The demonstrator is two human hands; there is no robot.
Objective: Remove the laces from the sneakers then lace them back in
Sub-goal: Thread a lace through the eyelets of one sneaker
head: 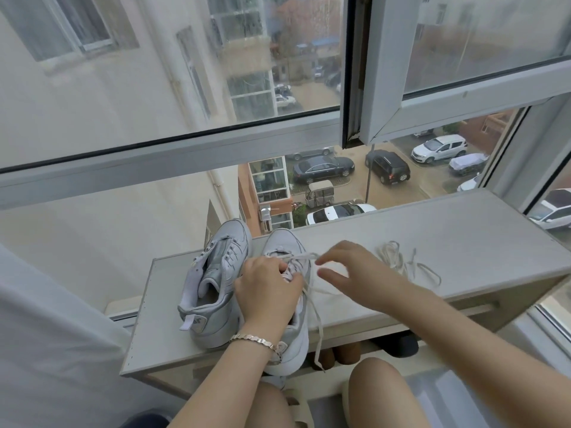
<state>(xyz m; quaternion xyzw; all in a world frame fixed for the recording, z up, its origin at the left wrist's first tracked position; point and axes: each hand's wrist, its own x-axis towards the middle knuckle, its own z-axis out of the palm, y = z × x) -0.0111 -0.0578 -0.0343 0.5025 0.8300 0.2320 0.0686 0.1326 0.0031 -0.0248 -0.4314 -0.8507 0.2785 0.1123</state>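
Two pale grey sneakers stand side by side on a white shelf top [432, 239]. The left sneaker [213, 282] has bare eyelets and no lace. My left hand [267, 288] rests on the tongue of the right sneaker [295, 338], fingers curled over its upper. A white lace [312, 301] runs through that sneaker's front eyelets and trails down over the shelf edge. My right hand [346, 267] pinches this lace near the toe, with the other fingers spread. A second loose lace [404, 264] lies on the shelf to the right.
A large window with an open sash [463, 88] rises just behind the shelf. A white curtain [46, 319] hangs at the left. Dark shoes [398, 344] sit on a lower shelf, and my bare knees [380, 393] are at the bottom.
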